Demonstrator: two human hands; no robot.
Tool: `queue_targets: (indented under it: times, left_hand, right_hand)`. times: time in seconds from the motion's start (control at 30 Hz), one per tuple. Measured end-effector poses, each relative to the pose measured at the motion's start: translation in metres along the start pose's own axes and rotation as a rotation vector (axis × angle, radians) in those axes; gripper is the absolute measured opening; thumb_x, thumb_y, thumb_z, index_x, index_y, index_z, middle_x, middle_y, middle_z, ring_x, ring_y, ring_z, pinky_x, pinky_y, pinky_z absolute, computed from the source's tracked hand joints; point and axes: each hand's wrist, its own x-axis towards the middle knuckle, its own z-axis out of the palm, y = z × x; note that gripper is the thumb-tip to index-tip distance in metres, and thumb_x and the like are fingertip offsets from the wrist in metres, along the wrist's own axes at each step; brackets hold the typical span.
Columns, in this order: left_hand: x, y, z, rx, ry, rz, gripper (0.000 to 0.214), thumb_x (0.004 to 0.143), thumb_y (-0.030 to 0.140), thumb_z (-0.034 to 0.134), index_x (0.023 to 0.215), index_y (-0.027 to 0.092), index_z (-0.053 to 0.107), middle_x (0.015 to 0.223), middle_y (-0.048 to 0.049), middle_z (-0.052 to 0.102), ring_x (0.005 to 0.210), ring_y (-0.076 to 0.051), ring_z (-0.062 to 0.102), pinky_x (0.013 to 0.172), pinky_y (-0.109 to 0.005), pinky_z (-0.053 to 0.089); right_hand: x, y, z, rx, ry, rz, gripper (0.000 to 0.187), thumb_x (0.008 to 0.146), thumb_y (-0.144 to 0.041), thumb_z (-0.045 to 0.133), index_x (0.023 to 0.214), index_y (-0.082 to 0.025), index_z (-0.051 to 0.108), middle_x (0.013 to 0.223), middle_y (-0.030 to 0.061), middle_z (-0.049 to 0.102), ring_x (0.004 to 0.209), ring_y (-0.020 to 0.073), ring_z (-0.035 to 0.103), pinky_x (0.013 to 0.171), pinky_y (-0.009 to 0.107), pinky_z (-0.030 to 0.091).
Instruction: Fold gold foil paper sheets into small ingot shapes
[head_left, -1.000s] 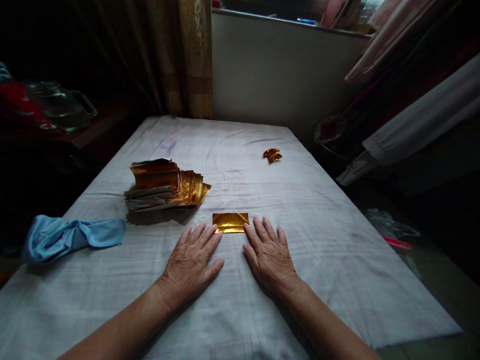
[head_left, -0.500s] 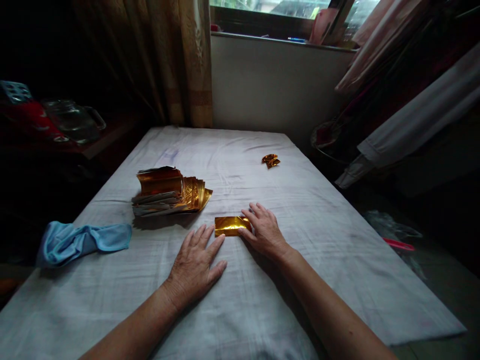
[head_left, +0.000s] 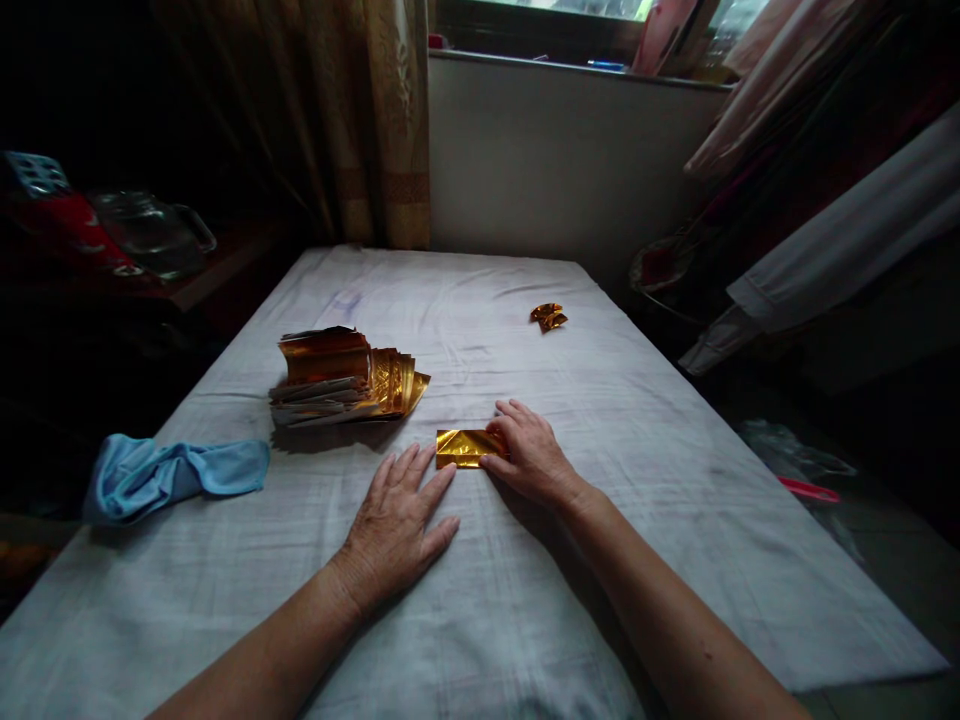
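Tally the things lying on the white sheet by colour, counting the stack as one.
Gold: 3 (stack of foil papers, folded foil sheet, small foil piece)
Blue: 1 (cloth)
Total: 4

Room dim. Light comes from window (head_left: 570, 8) at top, far end. Window sill (head_left: 525, 62) below it, then plain white wall (head_left: 555, 160). Brown curtain (head_left: 375, 120) hangs left of wall. Table (head_left: 675, 480) under wrinkled white cloth fills middle. Dark shelf (head_left: 206, 272) at left, glass jug (head_left: 154, 232) on it. Pale clothes (head_left: 840, 250) hang at right. Floor (head_left: 900, 560) at right dark grey.
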Motion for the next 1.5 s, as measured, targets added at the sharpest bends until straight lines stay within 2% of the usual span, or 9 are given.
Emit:
queue_targets:
  times: [0.33, 0.6, 0.7, 0.8, 0.97, 1.1, 1.3, 1.4, 1.5]
  left_hand:
    - [0.000, 0.001, 0.001, -0.010, -0.031, -0.010, 0.055, 0.092, 0.054, 0.054, 0.139, 0.026, 0.055, 0.151, -0.0119, 0.046, 0.140, -0.033, 0.040, 0.116, -0.052, 0.029]
    - [0.000, 0.001, 0.002, -0.008, -0.016, -0.007, 0.054, 0.092, 0.054, 0.054, 0.138, 0.026, 0.057, 0.151, -0.0118, 0.046, 0.139, -0.032, 0.040, 0.116, -0.050, 0.027]
    - [0.000, -0.001, 0.001, -0.006, -0.005, 0.008, 0.054, 0.093, 0.054, 0.053, 0.138, 0.025, 0.056, 0.151, -0.0117, 0.046, 0.139, -0.032, 0.040, 0.117, -0.050, 0.027]
    - [0.000, -0.001, 0.001, -0.006, -0.010, 0.008, 0.055, 0.093, 0.055, 0.052, 0.139, 0.026, 0.056, 0.150, -0.0123, 0.048, 0.140, -0.033, 0.039, 0.116, -0.051, 0.027]
    - [0.001, 0.000, 0.001, -0.007, -0.034, -0.009, 0.056, 0.092, 0.056, 0.053, 0.139, 0.026, 0.056, 0.150, -0.0133, 0.047, 0.140, -0.033, 0.040, 0.116, -0.052, 0.028]
    - [0.001, 0.002, -0.001, -0.015, -0.022, -0.012, 0.053, 0.092, 0.053, 0.055, 0.138, 0.026, 0.056, 0.151, -0.0133, 0.047, 0.140, -0.032, 0.041, 0.116, -0.052, 0.029]
    - [0.002, -0.005, -0.002, -0.081, 0.090, 0.032, 0.043, 0.095, 0.039, 0.053, 0.132, 0.019, 0.057, 0.145, -0.0125, 0.053, 0.137, -0.029, 0.044, 0.118, -0.051, 0.030]
    - [0.006, -0.015, 0.002, -0.165, 0.215, -0.005, 0.040, 0.096, 0.033, 0.051, 0.133, 0.018, 0.054, 0.140, -0.0132, 0.057, 0.132, -0.026, 0.051, 0.114, -0.048, 0.037]
    - [0.013, -0.023, 0.004, -0.282, 0.289, -0.065, 0.045, 0.094, 0.035, 0.055, 0.136, 0.020, 0.050, 0.138, -0.0126, 0.058, 0.128, -0.026, 0.054, 0.110, -0.045, 0.043]
  right_hand:
    - [0.002, 0.000, -0.005, -0.068, 0.004, -0.092, 0.034, 0.079, -0.032, 0.074, 0.109, -0.021, 0.065, 0.143, 0.0161, 0.054, 0.138, 0.0338, 0.042, 0.107, 0.051, 0.037]
    - [0.003, -0.003, -0.011, -0.050, 0.089, -0.192, 0.017, 0.075, -0.021, 0.073, 0.090, -0.021, 0.064, 0.131, 0.0120, 0.063, 0.128, 0.0296, 0.050, 0.105, 0.044, 0.039]
    - [0.003, -0.007, -0.016, -0.078, 0.049, -0.191, 0.012, 0.078, -0.016, 0.069, 0.086, -0.022, 0.063, 0.108, 0.0072, 0.072, 0.107, 0.0246, 0.060, 0.094, 0.037, 0.043]
    - [0.004, -0.011, -0.020, -0.134, -0.012, -0.158, 0.009, 0.080, -0.015, 0.067, 0.086, -0.021, 0.064, 0.087, 0.0036, 0.071, 0.090, 0.0220, 0.062, 0.084, 0.033, 0.041]
    - [0.004, -0.014, -0.026, -0.146, -0.043, -0.166, 0.016, 0.083, -0.018, 0.068, 0.097, -0.022, 0.071, 0.092, 0.0036, 0.073, 0.094, 0.0220, 0.060, 0.086, 0.034, 0.039]
    - [0.004, -0.013, -0.030, -0.169, -0.094, -0.184, 0.009, 0.084, -0.021, 0.068, 0.087, -0.024, 0.075, 0.092, 0.0042, 0.073, 0.094, 0.0229, 0.060, 0.084, 0.035, 0.040]
    - [0.004, -0.007, -0.034, -0.039, -0.031, -0.113, 0.010, 0.083, -0.017, 0.064, 0.084, -0.021, 0.073, 0.088, 0.0039, 0.072, 0.089, 0.0205, 0.062, 0.082, 0.033, 0.042]
    - [0.003, -0.004, -0.036, 0.052, -0.002, -0.137, 0.012, 0.082, -0.015, 0.062, 0.076, -0.020, 0.071, 0.081, 0.0030, 0.071, 0.082, 0.0184, 0.062, 0.080, 0.030, 0.043]
    - [0.000, -0.001, -0.038, 0.134, 0.026, -0.171, 0.013, 0.081, -0.014, 0.060, 0.078, -0.021, 0.070, 0.082, 0.0031, 0.071, 0.083, 0.0188, 0.062, 0.081, 0.031, 0.043]
